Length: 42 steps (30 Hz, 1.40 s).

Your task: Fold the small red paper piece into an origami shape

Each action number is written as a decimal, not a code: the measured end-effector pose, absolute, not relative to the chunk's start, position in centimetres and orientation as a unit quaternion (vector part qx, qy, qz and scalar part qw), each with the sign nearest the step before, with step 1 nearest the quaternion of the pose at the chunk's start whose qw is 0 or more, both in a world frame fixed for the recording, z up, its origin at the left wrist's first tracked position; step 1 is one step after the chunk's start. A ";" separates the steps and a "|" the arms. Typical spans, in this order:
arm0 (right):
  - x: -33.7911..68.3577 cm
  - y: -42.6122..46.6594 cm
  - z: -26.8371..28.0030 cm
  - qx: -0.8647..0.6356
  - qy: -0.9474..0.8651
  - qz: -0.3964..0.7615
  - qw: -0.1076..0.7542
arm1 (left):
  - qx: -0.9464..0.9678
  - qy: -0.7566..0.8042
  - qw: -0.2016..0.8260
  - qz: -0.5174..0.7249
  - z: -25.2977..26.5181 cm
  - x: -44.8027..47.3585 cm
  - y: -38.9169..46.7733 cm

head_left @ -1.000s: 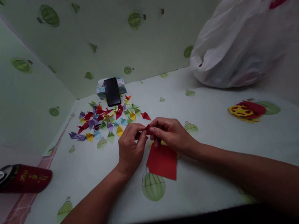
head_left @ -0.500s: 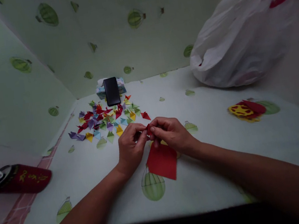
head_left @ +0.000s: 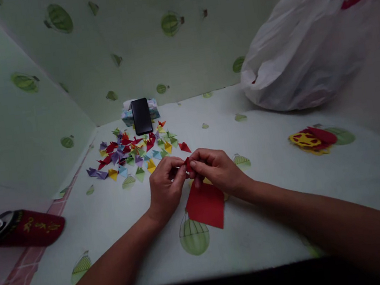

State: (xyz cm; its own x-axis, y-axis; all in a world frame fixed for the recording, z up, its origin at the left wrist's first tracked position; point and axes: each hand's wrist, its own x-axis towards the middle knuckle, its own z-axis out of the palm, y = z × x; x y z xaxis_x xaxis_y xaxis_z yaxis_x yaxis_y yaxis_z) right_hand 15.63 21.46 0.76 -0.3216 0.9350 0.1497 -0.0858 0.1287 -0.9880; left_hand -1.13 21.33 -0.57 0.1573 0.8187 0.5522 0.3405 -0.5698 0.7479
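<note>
Between the fingertips of both hands is a small piece of folded red paper (head_left: pixel 188 163). My left hand (head_left: pixel 167 184) pinches it from the left, thumb against forefinger. From the other side my right hand (head_left: pixel 215 169) grips it the same way, its lower fingers curled beneath. Much of the folded paper is hidden by the fingers. Just below the hands a flat red paper square (head_left: pixel 205 206) lies on the table, with a bit of yellow paper showing under its upper edge. Beyond my left hand spreads a heap of small folded paper cranes (head_left: pixel 129 151) in several colours.
A dark phone (head_left: pixel 141 116) leans on a tissue box (head_left: pixel 127 117) behind the cranes. At left lies a red drink can (head_left: pixel 27 227) on its side. A white plastic bag (head_left: pixel 288 61) bulges at the back right, with a red and yellow cut-out item (head_left: pixel 313 139) in front.
Both hands stay in nearly the same place, still pinching the folded red paper. The view has shifted very slightly; nothing else has visibly moved.
</note>
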 end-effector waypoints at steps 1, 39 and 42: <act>15.7 21.5 0.7 -0.354 -0.595 0.556 0.460 | 0.723 0.402 0.233 0.511 -0.6 -1.1 21.3; 15.6 21.8 1.2 -0.416 -0.472 0.623 0.465 | 0.835 0.279 0.073 0.469 1.2 -1.9 21.8; 15.6 21.8 1.4 -0.414 -0.496 0.611 0.458 | 0.849 0.265 0.069 0.452 1.1 -1.9 21.9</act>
